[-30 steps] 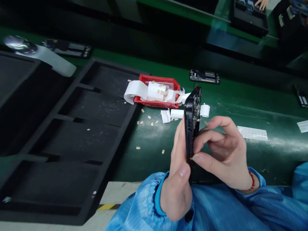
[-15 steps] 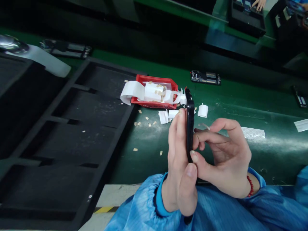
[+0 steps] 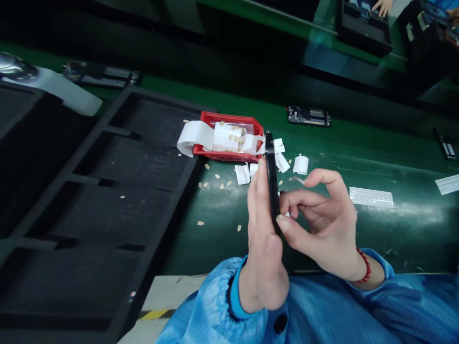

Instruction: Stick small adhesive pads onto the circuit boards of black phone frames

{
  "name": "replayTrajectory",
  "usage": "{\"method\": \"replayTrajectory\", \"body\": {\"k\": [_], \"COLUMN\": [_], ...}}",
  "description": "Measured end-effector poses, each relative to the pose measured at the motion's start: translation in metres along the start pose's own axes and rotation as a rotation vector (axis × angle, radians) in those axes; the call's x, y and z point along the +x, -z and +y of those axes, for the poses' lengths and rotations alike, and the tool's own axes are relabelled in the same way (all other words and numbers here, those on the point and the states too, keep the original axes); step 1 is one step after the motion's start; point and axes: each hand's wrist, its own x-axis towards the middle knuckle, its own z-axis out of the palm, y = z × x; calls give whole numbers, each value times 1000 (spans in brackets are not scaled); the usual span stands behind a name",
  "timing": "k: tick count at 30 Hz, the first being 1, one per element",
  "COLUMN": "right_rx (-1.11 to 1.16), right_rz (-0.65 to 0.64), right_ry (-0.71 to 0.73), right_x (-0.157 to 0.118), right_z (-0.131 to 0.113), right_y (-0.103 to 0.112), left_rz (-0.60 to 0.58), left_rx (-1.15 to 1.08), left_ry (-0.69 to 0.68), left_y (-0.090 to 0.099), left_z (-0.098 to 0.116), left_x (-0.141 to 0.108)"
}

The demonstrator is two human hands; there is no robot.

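Observation:
A black phone (image 3: 272, 179) stands upright, seen edge-on, so its faces are mostly hidden. My left hand (image 3: 263, 248) supports it from the left, fingers stretched flat along its back. From the other side my right hand (image 3: 322, 222) touches the phone, the thumb on its near edge and bent fingers against its face. A thin, pale curled strip (image 3: 296, 179) clings at the tip of my right index finger. Beyond the phone a red bin (image 3: 229, 156) holds a white roll of backing paper (image 3: 226, 137) with small tan stickers on it.
To the left lies a black compartment tray (image 3: 118, 157). Opened phones with bare circuit boards, such as this one (image 3: 309, 116), lie along the back. Paper scraps (image 3: 300, 165) and tan stickers (image 3: 200, 223) dot the green bench. A perforated white sheet (image 3: 371, 196) lies right. A co-worker's hand (image 3: 383, 6) shows far back.
Both hands and the phone have shifted slightly left together. My left thumb has drawn back from beside the right thumb. White paper scraps behind the phone are now more exposed.

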Motion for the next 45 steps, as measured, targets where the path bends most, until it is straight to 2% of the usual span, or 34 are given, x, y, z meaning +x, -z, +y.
{"method": "replayTrajectory", "body": {"k": [4, 10, 16, 19, 22, 25, 31, 34, 41, 45], "right_rx": [91, 110, 43, 32, 77, 90, 81, 51, 52, 55], "right_rz": [-25, -23, 0, 16, -61, -96, -25, -23, -46, -53], "right_ry": [-79, -130, -101, -83, -148, -203, -142, -116, -84, -47], "right_x": [4, 5, 1, 1, 5, 8, 5, 4, 6, 5], "right_z": [-2, -6, -6, -8, -9, -10, -11, -11, -9, -7], "right_y": [3, 5, 2, 4, 10, 13, 6, 5, 5, 4], "left_rz": [-75, -36, -93, -48, 15, 10, 16, -23, -28, 0], "left_rx": [32, -60, 57, 12, -111, -229, -250, -206, -174, -141], "left_ry": [-143, -69, -127, -95, -7, 78, 52, 49, 95, 19], "left_y": [-4, -8, -5, -7, -9, -10, -9, -8, -7, -10], "left_z": [8, 15, 13, 14, 18, 21, 19, 21, 29, 25], "left_x": [9, 9, 9, 6, 1, -2, -1, 1, 4, 6]}}
